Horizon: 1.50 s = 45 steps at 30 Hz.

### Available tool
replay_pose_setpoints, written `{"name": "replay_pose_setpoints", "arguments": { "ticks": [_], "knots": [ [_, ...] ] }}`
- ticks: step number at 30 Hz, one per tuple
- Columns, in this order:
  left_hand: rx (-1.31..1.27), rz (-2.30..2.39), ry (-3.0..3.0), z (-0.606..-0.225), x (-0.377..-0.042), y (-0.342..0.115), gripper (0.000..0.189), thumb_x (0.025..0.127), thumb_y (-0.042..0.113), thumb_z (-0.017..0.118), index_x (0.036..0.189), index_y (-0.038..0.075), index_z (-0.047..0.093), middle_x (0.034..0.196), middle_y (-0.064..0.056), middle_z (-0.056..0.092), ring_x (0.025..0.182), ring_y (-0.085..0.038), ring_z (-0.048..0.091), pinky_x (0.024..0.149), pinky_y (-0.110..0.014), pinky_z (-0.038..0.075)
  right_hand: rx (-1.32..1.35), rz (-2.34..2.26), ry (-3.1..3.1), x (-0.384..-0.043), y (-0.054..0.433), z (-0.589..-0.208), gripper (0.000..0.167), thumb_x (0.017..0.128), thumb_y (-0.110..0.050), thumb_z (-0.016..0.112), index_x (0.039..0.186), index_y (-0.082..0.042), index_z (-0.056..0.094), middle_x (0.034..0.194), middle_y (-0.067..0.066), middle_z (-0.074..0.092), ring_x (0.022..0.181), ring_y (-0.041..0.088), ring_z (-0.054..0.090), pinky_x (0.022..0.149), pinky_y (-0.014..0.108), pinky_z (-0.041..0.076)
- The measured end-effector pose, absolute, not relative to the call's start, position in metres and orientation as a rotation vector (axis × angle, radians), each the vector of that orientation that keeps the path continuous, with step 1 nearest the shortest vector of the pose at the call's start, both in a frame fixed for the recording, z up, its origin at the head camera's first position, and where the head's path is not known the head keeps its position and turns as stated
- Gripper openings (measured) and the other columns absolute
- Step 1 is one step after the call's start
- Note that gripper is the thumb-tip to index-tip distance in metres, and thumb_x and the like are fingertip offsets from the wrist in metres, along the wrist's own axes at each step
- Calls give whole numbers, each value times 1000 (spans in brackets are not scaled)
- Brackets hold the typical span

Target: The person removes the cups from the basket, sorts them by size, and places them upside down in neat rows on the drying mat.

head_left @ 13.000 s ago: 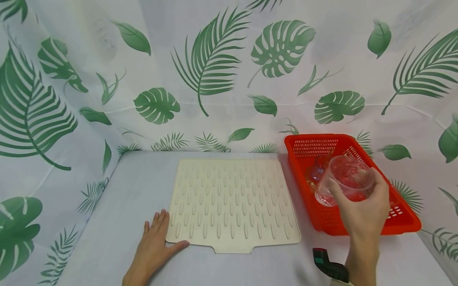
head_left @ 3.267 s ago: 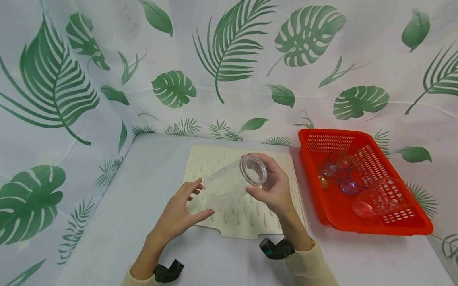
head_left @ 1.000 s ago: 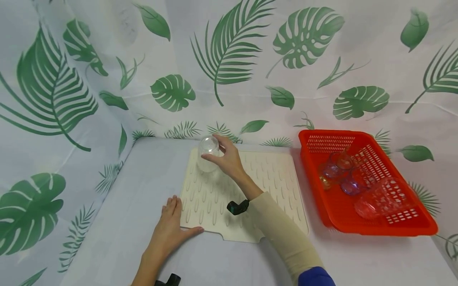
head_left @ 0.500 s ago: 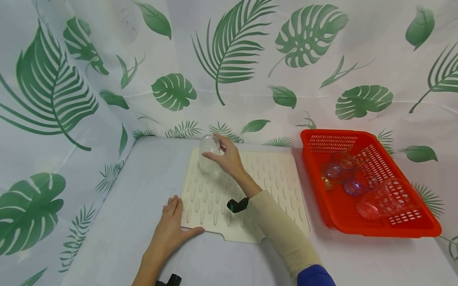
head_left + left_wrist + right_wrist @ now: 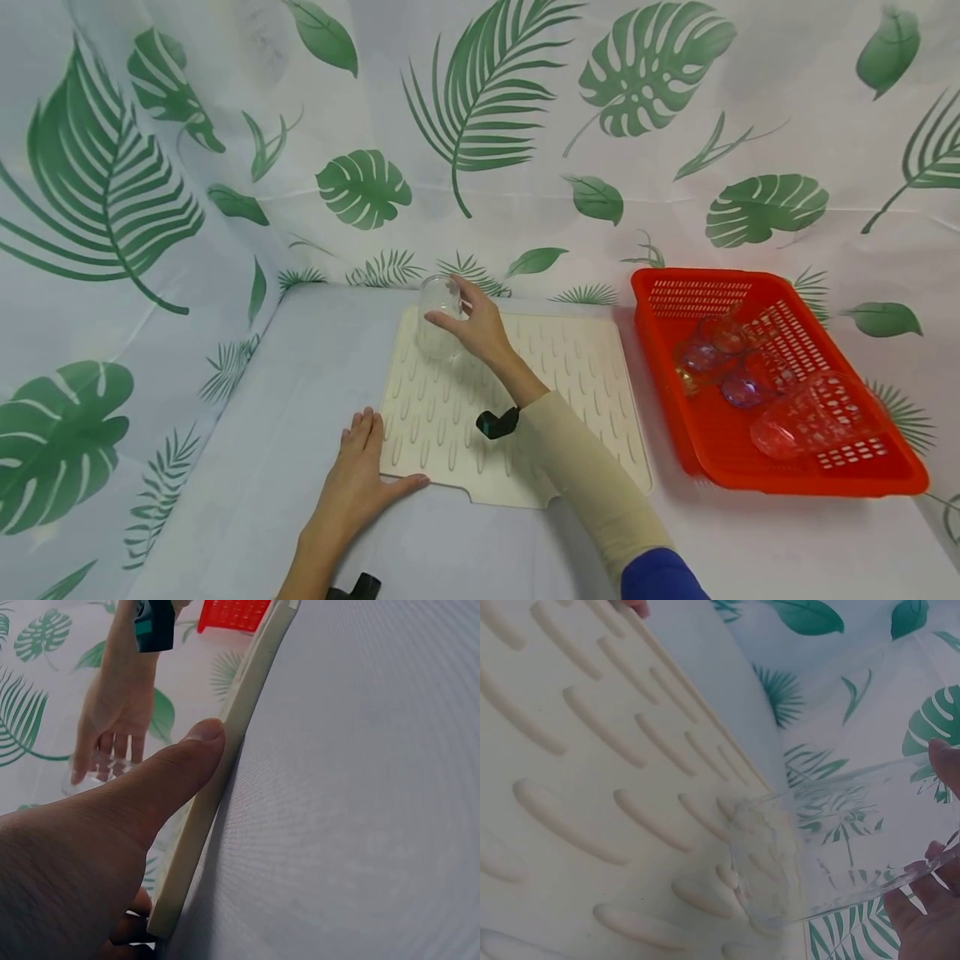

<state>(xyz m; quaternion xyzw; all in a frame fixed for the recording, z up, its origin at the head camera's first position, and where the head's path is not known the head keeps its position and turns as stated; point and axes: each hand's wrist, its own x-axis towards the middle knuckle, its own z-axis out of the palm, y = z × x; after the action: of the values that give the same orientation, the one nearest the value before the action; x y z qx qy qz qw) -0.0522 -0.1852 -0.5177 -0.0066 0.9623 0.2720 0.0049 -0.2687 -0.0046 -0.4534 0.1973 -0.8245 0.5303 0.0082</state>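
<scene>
Right grip pinches a clear cup at the back of the bumpy mat; left grip has straight fingers. Letting go on bumps could tip the cup.

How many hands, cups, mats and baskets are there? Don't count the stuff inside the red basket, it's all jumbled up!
Hands: 2, the left hand and the right hand
Cups: 1, the clear tumbler
Mats: 1, the cream ridged mat
Baskets: 1, the red plastic basket
Total: 5
</scene>
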Motion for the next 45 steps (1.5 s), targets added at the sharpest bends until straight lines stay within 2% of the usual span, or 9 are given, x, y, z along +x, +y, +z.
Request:
{"name": "replay_pose_setpoints", "arguments": {
  "ticks": [4,13,21,32,45],
  "knots": [
    [-12,856,3029,-516,-52,-185,123,71,69,78,152,-10,30,162,-29,23,152,-47,19,121,-62,26,619,1643,-2589,-269,-5,-452,81,87,-33,79,154,-11,39,156,10,44,143,29,46,116,39,43],
    [-12,874,2990,-516,-51,-188,122,73,67,77,154,-9,26,164,-27,21,154,-43,16,124,-58,21,644,1593,-2633,-268,-5,-448,82,89,-35,77,155,-9,36,155,13,44,142,31,47,116,43,44],
    [13,889,3008,-517,-52,-187,121,74,67,77,153,-10,27,163,-27,22,154,-42,16,125,-57,19,633,1631,-2641,-269,2,-446,88,89,-36,77,156,-4,30,156,14,43,143,28,45,119,40,41],
    [11,887,3005,-516,-51,-187,121,74,65,77,153,-10,26,163,-27,21,154,-43,16,126,-57,18,712,1630,-2570,-257,11,-432,84,90,-32,76,155,-2,32,154,17,45,143,28,44,120,42,39],
    [20,888,3008,-515,-50,-187,118,75,63,78,153,-10,27,163,-28,22,153,-43,17,126,-56,19,808,1523,-2420,-234,28,-403,70,92,-22,74,149,1,40,145,17,51,136,31,50,116,43,44]
  ]
}}
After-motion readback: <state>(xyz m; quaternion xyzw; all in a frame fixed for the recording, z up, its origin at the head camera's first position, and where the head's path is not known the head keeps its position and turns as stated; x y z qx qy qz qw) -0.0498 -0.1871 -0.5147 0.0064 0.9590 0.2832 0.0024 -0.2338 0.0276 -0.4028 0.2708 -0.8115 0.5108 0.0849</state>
